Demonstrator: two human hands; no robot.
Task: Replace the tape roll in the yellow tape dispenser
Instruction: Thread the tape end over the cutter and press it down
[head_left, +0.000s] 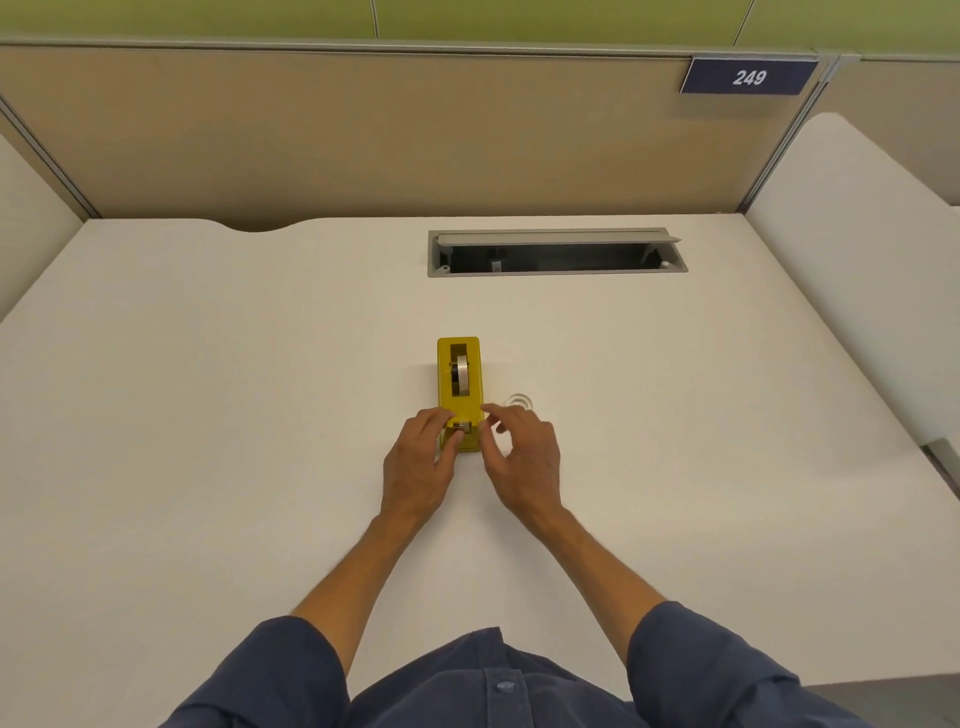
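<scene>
- The yellow tape dispenser stands on the white desk, about mid-desk, its long axis running near to far, with the cutter end nearest the person.
- A tape roll sits upright in the dispenser's well, seated between the side walls; whether it is the old roll or the new one cannot be told from this view.
- Just right of the dispenser, a clear ring-shaped object lies flat on the desk, faint against the surface; it looks like a second roll or a spent core, though which is unclear.
- The left hand grips the near end of the dispenser, thumb on top by the cutter and fingers curled round the left side, steadying it.
- The right hand hovers just beside the near right corner, fingers loosely curled and spread, thumb and forefinger close together; whether they pinch a tape end cannot be told.
- Judgement: with a roll seated and the hands at the cutter, this is either the very start or the finishing step of threading the tape to the blade. If the latter, only drawing the tape end across remains.
- Far off, an open cable hatch is set in the desk.
</scene>
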